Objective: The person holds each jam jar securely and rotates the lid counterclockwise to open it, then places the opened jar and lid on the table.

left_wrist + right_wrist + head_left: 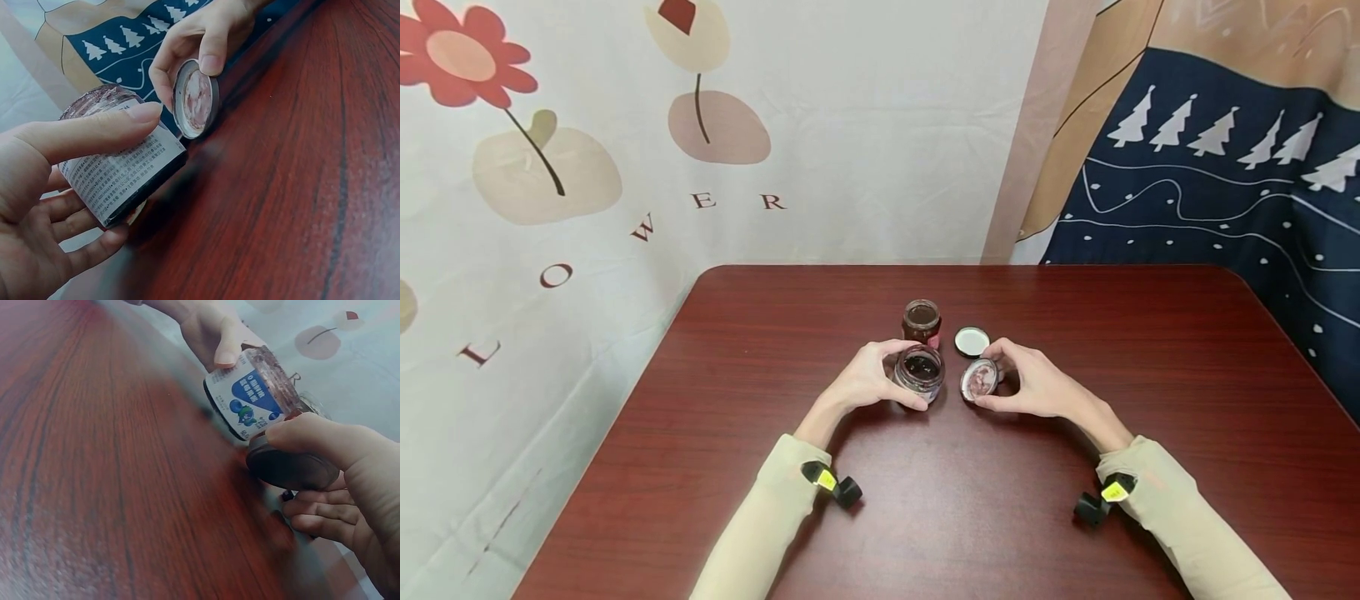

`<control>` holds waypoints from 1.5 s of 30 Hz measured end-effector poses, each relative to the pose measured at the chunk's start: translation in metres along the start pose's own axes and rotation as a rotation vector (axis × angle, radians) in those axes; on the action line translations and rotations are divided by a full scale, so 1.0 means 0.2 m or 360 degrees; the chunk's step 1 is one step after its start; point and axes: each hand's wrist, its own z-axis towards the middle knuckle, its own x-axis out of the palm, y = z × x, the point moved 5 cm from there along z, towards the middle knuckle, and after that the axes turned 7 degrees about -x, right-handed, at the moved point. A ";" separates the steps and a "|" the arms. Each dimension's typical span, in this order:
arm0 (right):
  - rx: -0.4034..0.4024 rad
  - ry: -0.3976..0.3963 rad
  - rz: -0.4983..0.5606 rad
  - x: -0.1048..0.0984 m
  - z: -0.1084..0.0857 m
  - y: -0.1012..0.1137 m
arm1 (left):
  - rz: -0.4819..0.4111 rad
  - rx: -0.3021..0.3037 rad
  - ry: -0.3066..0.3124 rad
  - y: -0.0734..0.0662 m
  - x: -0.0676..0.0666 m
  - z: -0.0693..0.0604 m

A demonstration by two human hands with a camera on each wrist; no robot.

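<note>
An open glass jar of dark blueberry jam (920, 368) is in my left hand (872, 379), thumb on the near side and fingers round the far side. Its white and blue label with blueberries (245, 400) faces the right wrist view. My right hand (1033, 382) pinches a jar lid (979, 380) by its rim, tilted on edge. Jam smears the lid's inner face (197, 100), while its dark outer face (290, 467) shows in the right wrist view. Lid and jar are apart, side by side.
Just behind the held jar stands a second open jar (922, 321) with dark contents. Another lid (972, 342) lies with its white inside up, close to my right fingertips. The dark red wooden table (970, 517) ends at a printed curtain (880, 167) behind.
</note>
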 end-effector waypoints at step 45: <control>0.0028 0.0074 -0.0107 -0.01 -0.01 -0.01 | 0.0030 0.0005 0.0061 0.03 0.01 0.00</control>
